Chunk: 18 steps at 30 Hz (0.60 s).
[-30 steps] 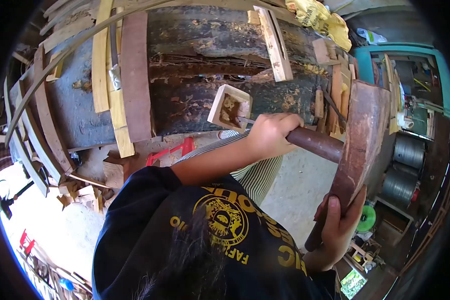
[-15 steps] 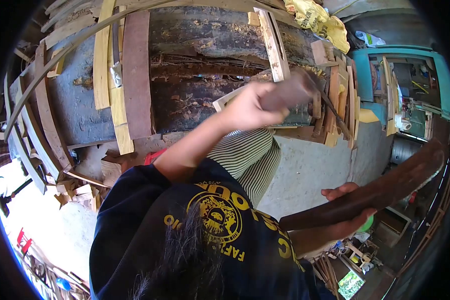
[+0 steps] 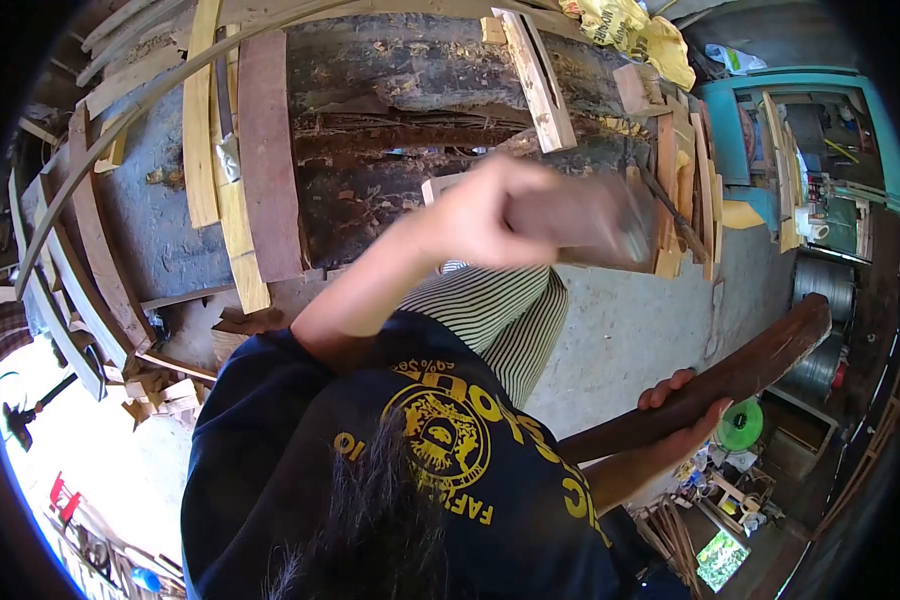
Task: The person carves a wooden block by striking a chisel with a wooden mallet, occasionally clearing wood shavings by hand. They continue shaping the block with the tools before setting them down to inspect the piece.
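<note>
My left hand (image 3: 483,218) is closed round a short brown block of wood (image 3: 575,215), blurred by motion, so its far end is unclear. It hovers over the near edge of a dark, worn workbench (image 3: 395,75). Off to my right, my right hand (image 3: 676,440) grips a long, slightly curved dark wooden piece (image 3: 735,375). Its fingers wrap one side and the thumb lies along the other. The near end of this piece reaches my shirt, while the far end points away to the upper right. The two pieces are apart.
Planks (image 3: 268,150) and a pale slotted wood strip (image 3: 535,85) lie across the bench. Wood pieces stand at its right end, near a yellow sack (image 3: 635,40). A teal frame (image 3: 805,80) is beyond. A green round object (image 3: 738,425) sits below my right hand, among clutter.
The long wooden piece has swung down and leftward, its far end lower in view. My left hand has shifted slightly left with the brown block. The whole view has turned a little.
</note>
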Motion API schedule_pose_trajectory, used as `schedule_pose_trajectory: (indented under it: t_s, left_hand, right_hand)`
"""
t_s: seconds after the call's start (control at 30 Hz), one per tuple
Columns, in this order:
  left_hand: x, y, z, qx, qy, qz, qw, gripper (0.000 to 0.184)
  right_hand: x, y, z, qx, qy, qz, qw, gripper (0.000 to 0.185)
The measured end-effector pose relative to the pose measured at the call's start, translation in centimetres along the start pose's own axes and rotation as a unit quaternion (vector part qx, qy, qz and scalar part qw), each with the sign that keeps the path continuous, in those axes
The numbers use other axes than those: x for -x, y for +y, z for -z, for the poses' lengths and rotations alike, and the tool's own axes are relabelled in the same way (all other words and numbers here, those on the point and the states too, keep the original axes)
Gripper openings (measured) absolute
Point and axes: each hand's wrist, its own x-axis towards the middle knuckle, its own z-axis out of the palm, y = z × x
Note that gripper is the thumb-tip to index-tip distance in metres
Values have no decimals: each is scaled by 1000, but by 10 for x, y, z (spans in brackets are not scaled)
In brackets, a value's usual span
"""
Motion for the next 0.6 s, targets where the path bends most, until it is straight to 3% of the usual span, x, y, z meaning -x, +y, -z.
schedule_pose_trajectory:
  t_s: [0.03,0.1,0.13,0.2,0.23,0.27,0.6]
  left_hand:
    - [-3,-3,-10,-8,-63,-64,996,19]
    - [0,4,-29,-90,-164,-52,981,20]
    - [5,7,-38,-132,-200,1,971,21]
    - [15,2,-51,-182,-192,2,964,23]
    - [19,-1,-55,-206,-194,12,959,25]
    - [22,-5,-57,-207,-195,12,959,25]
    - [13,-17,-46,-146,-145,54,977,24]
  right_hand:
    - [-1,1,2,2,14,-15,1000,58]
    - [1,0,-4,3,28,-30,999,59]
    - [4,-3,-14,38,64,-18,997,60]
    - [3,-1,-11,72,101,-5,992,60]
    - [0,3,7,44,58,-34,997,61]
    - [-1,5,13,16,15,-63,998,61]
    - [-4,8,1,-1,40,-61,997,61]
